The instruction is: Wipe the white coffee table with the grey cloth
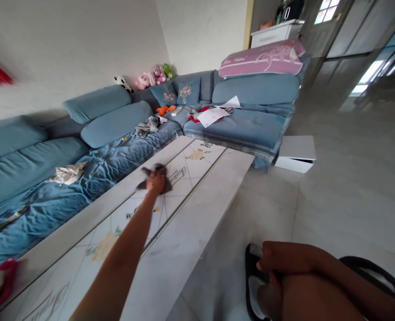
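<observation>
My left hand [156, 182] presses on a dark grey-brown cloth [165, 185], which lies bunched on the long white coffee table [210, 209]. Hand and cloth are smeared by motion. Beneath them the tabletop carries gold lines, flower prints and dark script lettering. Off to the right, away from the table, my right hand [269, 261] rests at my bent knee, its fingers curled down and partly hidden. Nothing shows in it.
A blue corner sofa [107, 165] runs along the table's far and left sides, with papers [213, 116] and clothes on it. A white box [295, 154] stands on the tiled floor. At the lower left is a blurred pink-edged object [8, 272].
</observation>
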A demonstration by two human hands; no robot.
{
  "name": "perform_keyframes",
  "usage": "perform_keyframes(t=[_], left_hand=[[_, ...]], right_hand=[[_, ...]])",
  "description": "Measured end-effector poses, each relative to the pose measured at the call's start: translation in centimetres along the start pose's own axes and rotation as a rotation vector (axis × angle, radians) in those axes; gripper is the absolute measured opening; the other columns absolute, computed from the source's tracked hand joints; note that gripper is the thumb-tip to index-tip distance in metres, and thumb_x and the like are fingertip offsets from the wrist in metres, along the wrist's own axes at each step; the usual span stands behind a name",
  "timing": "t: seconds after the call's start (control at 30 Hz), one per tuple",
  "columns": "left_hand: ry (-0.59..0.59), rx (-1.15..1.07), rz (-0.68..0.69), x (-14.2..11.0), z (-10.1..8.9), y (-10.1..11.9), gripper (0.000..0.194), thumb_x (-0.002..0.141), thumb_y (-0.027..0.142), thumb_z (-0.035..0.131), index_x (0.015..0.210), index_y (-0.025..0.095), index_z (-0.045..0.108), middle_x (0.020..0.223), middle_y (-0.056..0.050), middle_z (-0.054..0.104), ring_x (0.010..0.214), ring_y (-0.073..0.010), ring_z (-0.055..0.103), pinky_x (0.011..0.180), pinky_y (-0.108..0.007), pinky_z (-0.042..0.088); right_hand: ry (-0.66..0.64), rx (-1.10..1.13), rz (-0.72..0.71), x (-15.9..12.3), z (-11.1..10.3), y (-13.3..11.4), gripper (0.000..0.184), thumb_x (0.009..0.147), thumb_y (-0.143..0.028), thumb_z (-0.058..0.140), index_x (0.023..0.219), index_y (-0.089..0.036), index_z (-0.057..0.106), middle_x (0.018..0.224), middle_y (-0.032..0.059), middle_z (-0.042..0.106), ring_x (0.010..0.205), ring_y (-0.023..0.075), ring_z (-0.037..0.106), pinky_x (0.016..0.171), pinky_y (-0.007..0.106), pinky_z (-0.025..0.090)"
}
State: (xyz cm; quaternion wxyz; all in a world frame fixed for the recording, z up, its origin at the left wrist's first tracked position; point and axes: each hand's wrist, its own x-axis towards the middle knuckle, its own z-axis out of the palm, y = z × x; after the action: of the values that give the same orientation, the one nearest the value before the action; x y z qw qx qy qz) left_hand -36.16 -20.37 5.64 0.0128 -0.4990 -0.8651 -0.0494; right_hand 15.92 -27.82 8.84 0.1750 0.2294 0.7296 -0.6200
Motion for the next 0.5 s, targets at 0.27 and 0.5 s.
perform_keyframes(t=[0.27, 0.5], left_hand=[[-0.029, -0.266, 0.861, -12.1, 6.7, 19.5, 0.056, 0.118, 0.042, 0.053, 0.168, 0.017, 0.058, 0.177, -0.020, 0.051, 0.169, -0.0357, 0.043, 0.143, -0.054, 0.031], [0.082, -0.287, 0.517, -15.8, 6.8, -3.9, 0.052, 0.113, 0.046, 0.046, 0.161, 0.040, 0.065, 0.169, -0.007, 0.063, 0.161, -0.0344, 0.055, 0.134, -0.058, 0.047]], right_hand=[[0.037, -0.021, -0.042, 0.8, -7.6, 4.5, 0.063, 0.095, -0.067, 0.046, 0.054, -0.027, 0.071, 0.057, 0.0111, 0.064, 0.072, 0.0326, 0.072, 0.100, 0.047, 0.059], [0.208, -0.140, 0.049, -4.4, -10.6, 3.4, 0.064, 0.095, -0.066, 0.044, 0.048, -0.027, 0.064, 0.052, 0.0115, 0.061, 0.067, 0.0313, 0.070, 0.092, 0.045, 0.058]])
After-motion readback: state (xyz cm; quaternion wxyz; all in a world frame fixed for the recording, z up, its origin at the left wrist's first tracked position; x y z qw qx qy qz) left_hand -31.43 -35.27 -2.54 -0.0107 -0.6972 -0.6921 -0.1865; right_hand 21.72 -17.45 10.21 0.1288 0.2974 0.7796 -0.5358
